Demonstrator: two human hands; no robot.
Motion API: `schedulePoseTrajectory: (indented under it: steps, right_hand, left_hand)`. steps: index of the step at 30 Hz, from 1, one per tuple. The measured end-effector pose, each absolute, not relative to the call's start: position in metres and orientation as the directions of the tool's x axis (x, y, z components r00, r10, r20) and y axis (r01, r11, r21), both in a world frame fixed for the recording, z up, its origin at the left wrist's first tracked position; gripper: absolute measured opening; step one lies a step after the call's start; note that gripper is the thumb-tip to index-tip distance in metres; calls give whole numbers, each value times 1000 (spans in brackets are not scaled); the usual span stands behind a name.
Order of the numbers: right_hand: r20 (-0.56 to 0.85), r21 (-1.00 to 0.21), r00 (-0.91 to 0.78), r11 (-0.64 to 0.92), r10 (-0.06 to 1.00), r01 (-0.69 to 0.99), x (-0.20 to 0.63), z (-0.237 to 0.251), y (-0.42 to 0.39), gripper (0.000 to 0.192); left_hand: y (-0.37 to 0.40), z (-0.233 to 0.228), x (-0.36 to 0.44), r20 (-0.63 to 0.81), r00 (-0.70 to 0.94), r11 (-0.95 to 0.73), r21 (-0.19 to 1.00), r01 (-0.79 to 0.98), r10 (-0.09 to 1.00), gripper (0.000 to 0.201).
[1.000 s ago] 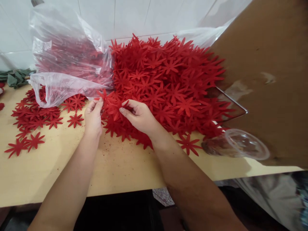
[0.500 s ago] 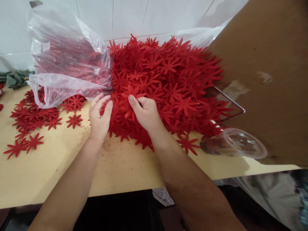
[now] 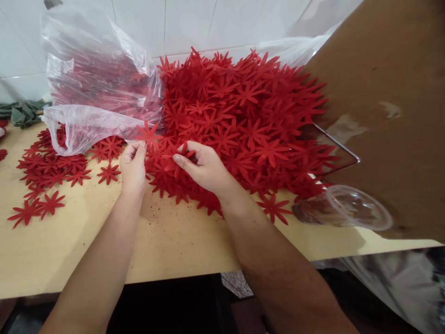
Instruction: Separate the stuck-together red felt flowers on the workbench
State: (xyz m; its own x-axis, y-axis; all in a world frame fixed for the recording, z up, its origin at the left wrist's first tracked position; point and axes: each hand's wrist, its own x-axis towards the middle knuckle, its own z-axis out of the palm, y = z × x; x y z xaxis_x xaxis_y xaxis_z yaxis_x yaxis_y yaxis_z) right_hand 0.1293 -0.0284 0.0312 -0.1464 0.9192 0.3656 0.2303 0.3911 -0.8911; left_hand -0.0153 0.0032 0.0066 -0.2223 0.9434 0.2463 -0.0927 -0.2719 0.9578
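Between thumb and fingers, my left hand [image 3: 134, 164] pinches a petal of a red felt flower [image 3: 149, 134], which stands up just beyond its fingertips. My right hand [image 3: 203, 167] is closed on red felt flowers [image 3: 174, 160]; how many is hidden by the fingers. Both hands are at the near left side of a large heap of red felt flowers [image 3: 239, 116]. Each flower is a flat cutout with long narrow petals.
A clear plastic bag [image 3: 104, 88] of red flowers lies behind my left hand. Loose flowers [image 3: 52, 162] are spread at the left, near green leaves [image 3: 24, 112]. A plastic cup [image 3: 342, 208] lies tipped beside a brown board [image 3: 389, 139] at the right.
My left hand has gone from spread fingers to a pinch on a flower. The right hand has shifted slightly left and nearer, with flowers in its fingers.
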Motion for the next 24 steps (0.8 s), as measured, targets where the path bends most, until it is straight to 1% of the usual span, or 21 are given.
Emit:
schedulePoseTrajectory:
  steps: [2, 4, 6, 7, 10, 12, 14, 17, 20, 22, 24]
  right_hand:
    - [370, -901, -99, 383, 924, 204, 132, 31, -26, 20]
    - [372, -907, -70, 379, 925, 182, 134, 30, -23, 19]
    - [381, -907, -38, 381, 924, 181, 136, 29, -21, 22]
    - [384, -904, -11, 379, 923, 197, 137, 28, -20, 27]
    - [378, -903, 96, 344, 921, 257, 140, 25, -18, 42]
    - [364, -912, 152, 318, 919, 258, 142, 23, -16, 47]
    - [346, -923, 173, 301, 922, 239, 143, 21, -16, 48]
    - [332, -925, 155, 289, 930, 246, 139, 20, -16, 48]
    - [368, -908, 50, 347, 928, 235, 133, 21, -19, 45]
    - [391, -897, -56, 394, 919, 200, 129, 22, -20, 44]
    - [387, -892, -130, 406, 913, 199, 128, 23, -22, 38]
  left_hand:
    - [4, 7, -15, 254, -169, -265, 963, -49, 952, 17]
    - [2, 6, -12, 293, -73, -291, 956, 40, 953, 17]
    - [1, 4, -9, 350, -5, -345, 927, 144, 937, 19]
    - [2, 2, -8, 374, 3, -369, 912, 181, 927, 21]
    - [7, -1, -11, 376, -64, -358, 913, 194, 925, 26]
    - [8, 0, -14, 335, -121, -317, 937, 147, 934, 27]
    - [6, 5, -15, 312, -122, -302, 948, 97, 942, 28]
    - [-6, 15, -8, 302, 4, -302, 953, 30, 953, 28]
    - [-16, 20, 2, 281, 102, -282, 959, -12, 954, 25]
    - [-17, 18, 5, 274, 99, -273, 962, -24, 957, 19]
    - [-13, 14, 3, 268, 51, -266, 963, -45, 962, 15]
